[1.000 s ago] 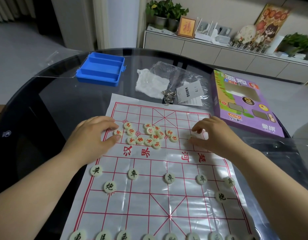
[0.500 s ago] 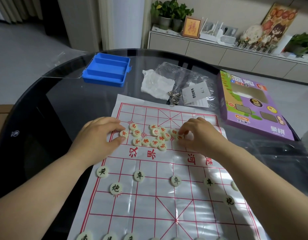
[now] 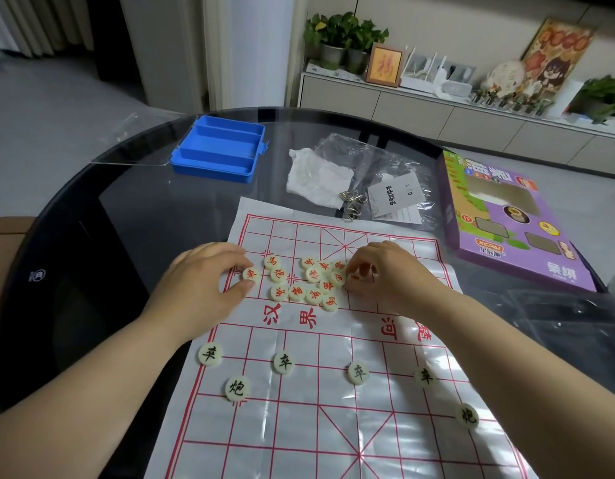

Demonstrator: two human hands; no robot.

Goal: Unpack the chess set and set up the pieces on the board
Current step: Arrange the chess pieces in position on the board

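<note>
A white plastic board sheet (image 3: 333, 402) with a red grid lies on the dark glass table (image 3: 126, 209). Several cream discs with red characters (image 3: 299, 292) sit bunched on the far half. Black-lettered discs (image 3: 284, 362) stand spaced on the near half. My left hand (image 3: 202, 288) pinches a red-lettered disc (image 3: 250, 274) at the board's left side between thumb and forefinger. My right hand (image 3: 392, 278) curls over the right end of the bunch, its fingertips pinching a red-lettered disc (image 3: 354, 276) that is mostly hidden.
An open blue plastic case (image 3: 219, 148) sits far left. A crumpled white tissue (image 3: 316, 178), a clear bag with a leaflet (image 3: 396, 195) and metal rings (image 3: 351, 202) lie behind the board. The purple game box (image 3: 513, 223) lies to the right, clear plastic (image 3: 569, 326) near it.
My right hand has moved left from the board's right side into the bunch of red discs and closed its fingertips on one. My left hand has stayed on its disc.
</note>
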